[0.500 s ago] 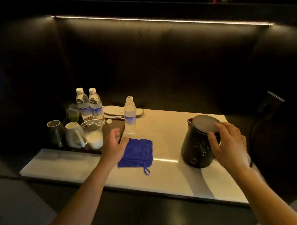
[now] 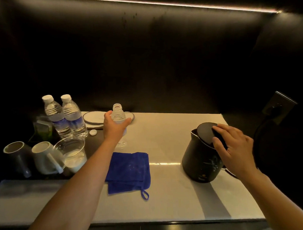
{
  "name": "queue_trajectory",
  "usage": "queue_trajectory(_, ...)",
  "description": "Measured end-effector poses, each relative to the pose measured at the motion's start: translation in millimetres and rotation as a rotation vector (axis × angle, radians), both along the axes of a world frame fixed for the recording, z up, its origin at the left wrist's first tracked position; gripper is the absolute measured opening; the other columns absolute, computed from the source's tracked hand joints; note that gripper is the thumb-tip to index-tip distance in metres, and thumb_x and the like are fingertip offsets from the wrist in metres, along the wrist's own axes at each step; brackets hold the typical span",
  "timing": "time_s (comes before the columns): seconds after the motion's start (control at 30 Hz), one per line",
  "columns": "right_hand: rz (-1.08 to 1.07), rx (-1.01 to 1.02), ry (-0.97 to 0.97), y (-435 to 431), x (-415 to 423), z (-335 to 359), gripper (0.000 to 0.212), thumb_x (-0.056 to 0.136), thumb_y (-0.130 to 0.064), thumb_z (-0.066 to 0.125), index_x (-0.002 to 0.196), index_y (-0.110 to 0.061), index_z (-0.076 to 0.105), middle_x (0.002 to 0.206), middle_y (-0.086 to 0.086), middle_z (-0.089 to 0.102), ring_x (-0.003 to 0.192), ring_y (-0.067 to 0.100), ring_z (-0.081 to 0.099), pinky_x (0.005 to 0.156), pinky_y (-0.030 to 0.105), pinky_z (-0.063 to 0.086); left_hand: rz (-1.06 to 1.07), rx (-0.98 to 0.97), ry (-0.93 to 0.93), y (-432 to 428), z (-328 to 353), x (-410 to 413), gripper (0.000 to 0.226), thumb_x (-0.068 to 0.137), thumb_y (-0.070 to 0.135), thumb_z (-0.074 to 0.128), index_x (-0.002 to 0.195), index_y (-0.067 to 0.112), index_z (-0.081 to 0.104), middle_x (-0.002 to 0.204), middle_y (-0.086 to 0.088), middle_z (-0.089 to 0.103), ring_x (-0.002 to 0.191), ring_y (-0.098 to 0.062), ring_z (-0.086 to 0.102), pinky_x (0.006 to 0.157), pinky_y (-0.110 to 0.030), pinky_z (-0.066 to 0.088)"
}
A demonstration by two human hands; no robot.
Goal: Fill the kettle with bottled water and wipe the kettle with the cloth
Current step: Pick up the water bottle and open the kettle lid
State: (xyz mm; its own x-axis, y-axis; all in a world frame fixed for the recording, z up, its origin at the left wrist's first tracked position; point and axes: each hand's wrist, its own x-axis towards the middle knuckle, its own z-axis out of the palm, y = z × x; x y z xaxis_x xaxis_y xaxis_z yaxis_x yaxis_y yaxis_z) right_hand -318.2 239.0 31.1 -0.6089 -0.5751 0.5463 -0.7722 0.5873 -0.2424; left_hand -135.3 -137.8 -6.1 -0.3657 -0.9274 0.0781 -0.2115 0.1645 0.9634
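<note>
left hand (image 2: 115, 126) wrapped round the open bottle (image 2: 119, 116), thumb on one side, fingers curled behind, gripping the clear body just under the uncapped neck. bottle upright, base low over the pale countertop (image 2: 167, 191) near its back edge; whether touching or just lifted, can't tell. loose white cap (image 2: 93, 132) lying on the dark tray (image 2: 96, 139) just left of that hand.

over on the right, right hand (image 2: 234, 149) on top of the black kettle (image 2: 202, 157), fingers slightly spread and pinching the rim of the round lid (image 2: 206, 132). lid tilted up, raised on the near side, a dark gap showing beneath. kettle standing on the countertop toward the right end, spout pointing left.

blue cloth (image 2: 128, 172) folded flat on the countertop between the two arms, hanging loop at its near corner, untouched. well apart from the kettle, just in front of the open bottle.

two capped bottles (image 2: 65, 116) side by side at the back left, full and upright. in front of them a clear glass (image 2: 71, 152) with something white at the bottom, a white mug (image 2: 44, 158) and a dark mug (image 2: 16, 157), both tipped toward the camera. flat oval item (image 2: 94, 117) at the back behind the open bottle, too dim to identify. warm light strip (image 2: 177, 4) running along the dark wall above.
</note>
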Motion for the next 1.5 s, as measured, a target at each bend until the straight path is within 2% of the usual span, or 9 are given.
queue_trajectory(0.1, 0.015, 0.0, -0.002, 1.2, -1.1, -0.7, 0.058, 0.102, -0.057, 0.032, 0.141, -0.025, 0.061, 0.145, 0.001, 0.058, 0.134, 0.023, 0.044, 0.1, 0.039, 0.025, 0.024, -0.034, 0.064, 2.7, -9.1, -5.1, 0.069, 0.077, 0.036, 0.085, 0.132, 0.022, 0.045, 0.122, 0.001, 0.056, 0.111, -0.021, 0.06, 0.068, -0.018, 0.048)
queue_trajectory(0.43, 0.085, -0.015, -0.032, 5.0, -4.7, 3.7, 0.066, 0.102, -0.065, 0.023, 0.141, -0.028, 0.06, 0.146, -0.005, 0.056, 0.135, 0.016, 0.042, 0.101, 0.033, 0.021, -0.008, -0.044, 0.15, 54.7, 9.8, -12.3, 0.054, 0.08, 0.032, 0.083, 0.12, 0.027, 0.048, 0.107, 0.008, 0.058, 0.091, -0.004, 0.059, 0.069, -0.021, 0.048)
queue_trajectory(0.63, 0.144, -0.014, -0.04, 7.4, -9.3, 5.3, 0.057, 0.102, -0.059, 0.033, 0.14, -0.028, 0.061, 0.146, -0.005, 0.056, 0.134, 0.016, 0.043, 0.1, 0.03, 0.018, -0.098, -0.1, 0.177, 126.6, 23.5, -9.7, 0.05, 0.08, 0.033, 0.083, 0.12, 0.024, 0.054, 0.107, 0.008, 0.065, 0.091, -0.002, 0.067, 0.072, -0.018, 0.049)
queue_trajectory(0.93, 0.188, -0.009, -0.058, 9.2, -12.2, 6.6, 0.056, 0.102, -0.057, 0.036, 0.141, -0.026, 0.062, 0.148, -0.005, 0.055, 0.136, 0.016, 0.042, 0.101, 0.028, 0.016, -0.134, -0.076, 0.121, 209.7, 2.4, -16.5, 0.049, 0.08, 0.027, 0.084, 0.119, 0.021, 0.055, 0.104, 0.005, 0.067, 0.092, -0.013, 0.068, 0.063, -0.008, 0.052)
queue_trajectory(1.07, 0.225, -0.014, -0.083, 11.9, -15.7, 5.3, 0.059, 0.101, -0.06, 0.036, 0.143, -0.027, 0.06, 0.149, -0.005, 0.053, 0.137, 0.014, 0.039, 0.101, 0.024, 0.013, -0.125, -0.097, 0.121, 226.0, -6.4, -20.1, 0.05, 0.079, 0.023, 0.085, 0.12, 0.017, 0.056, 0.104, 0.002, 0.068, 0.091, -0.016, 0.069, 0.067, -0.012, 0.055)
queue_trajectory(1.23, 0.301, -0.208, -0.351, 23.2, -30.7, -1.3, 0.049, 0.1, -0.049, 0.054, 0.141, -0.023, 0.054, 0.145, -0.004, 0.052, 0.128, 0.004, 0.045, 0.105, 0.026, 0.032, -0.104, -0.103, 0.119, 233.6, -9.9, -23.4, 0.053, 0.078, 0.023, 0.085, 0.121, 0.017, 0.054, 0.107, -0.003, 0.067, 0.094, -0.019, 0.069, 0.074, -0.023, 0.059)
queue_trajectory(1.3, 0.291, -0.324, -0.556, 30.0, -36.4, -3.7, 0.034, 0.101, -0.042, 0.055, 0.131, -0.025, 0.056, 0.132, -0.008, 0.057, 0.114, -0.005, 0.052, 0.091, 0.012, 0.043, -0.083, -0.127, 0.123, 236.1, -11.7, -22.2, 0.057, 0.078, 0.025, 0.085, 0.124, 0.014, 0.053, 0.109, -0.006, 0.067, 0.096, -0.022, 0.069, 0.075, -0.023, 0.059)
queue_trajectory(1.37, 0.274, -0.45, -0.761, 35.1, -41.3, -6.7, 0.021, 0.102, -0.042, 0.049, 0.107, -0.027, 0.062, 0.105, -0.017, 0.065, 0.096, -0.004, 0.059, 0.076, 0.013, 0.047, -0.069, -0.169, 0.125, 239.7, -13.7, -20.6, 0.06, 0.077, 0.029, 0.084, 0.125, 0.011, 0.053, 0.109, -0.007, 0.065, 0.095, -0.022, 0.068, 0.072, -0.016, 0.057)
queue_trajectory(1.5, 0.274, -0.568, -1.027, 43.2, -50.7, -21.3, 0.045, 0.106, -0.047, 0.037, 0.088, -0.017, 0.064, 0.076, -0.009, 0.067, 0.078, 0.005, 0.062, 0.076, 0.015, 0.045, -0.052, -0.196, 0.157, 248.3, -17.4, -20.7, 0.07, 0.072, 0.041, 0.079, 0.128, 0.011, 0.051, 0.112, -0.006, 0.064, 0.097, -0.019, 0.066, 0.071, -0.006, 0.052)
